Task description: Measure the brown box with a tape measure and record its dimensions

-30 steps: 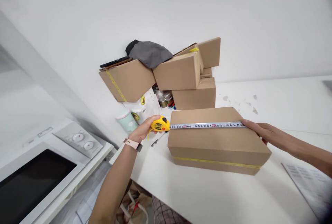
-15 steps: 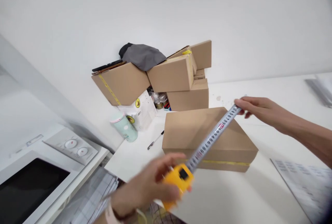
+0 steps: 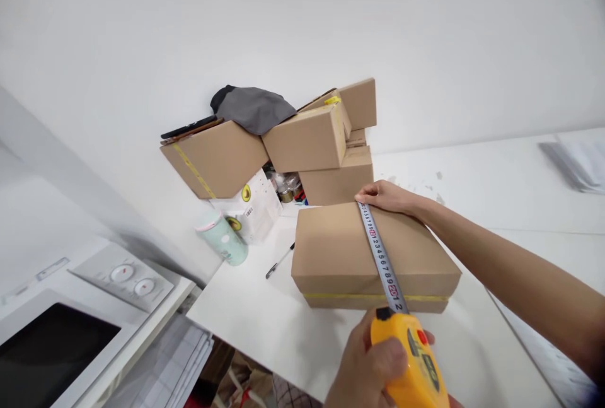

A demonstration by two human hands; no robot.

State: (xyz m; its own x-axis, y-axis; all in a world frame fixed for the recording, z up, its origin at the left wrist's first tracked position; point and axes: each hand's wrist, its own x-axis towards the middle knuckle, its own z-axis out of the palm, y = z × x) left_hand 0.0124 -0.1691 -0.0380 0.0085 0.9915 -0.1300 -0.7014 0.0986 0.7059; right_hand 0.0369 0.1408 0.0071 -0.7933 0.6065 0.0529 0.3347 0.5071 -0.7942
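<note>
A closed cardboard box [image 3: 331, 244] with a yellow tape strip along its front side lies on the white table [image 3: 283, 338]. My left hand [image 3: 368, 364] grips the yellow case of a tape measure [image 3: 413, 357] in front of the box, near the camera. The metal blade runs out of the case and crosses the top of the box from front to back. At the box's far edge, the fingers of my right hand [image 3: 385, 197] pinch the blade's end. My right forearm passes over the box's right side.
Several cardboard boxes [image 3: 302, 143] are stacked at the back, with a dark grey cloth [image 3: 255, 108] on top. A mint cylindrical case [image 3: 224, 241] and a pen [image 3: 280, 261] lie on the left. Beyond the table's left edge is a microwave [image 3: 61, 338]. Papers [image 3: 579, 162] lie far right.
My right hand has moved left to the box's far edge, and my left hand has moved right with the case. The blade, slanted above the box before, now lies across its top.
</note>
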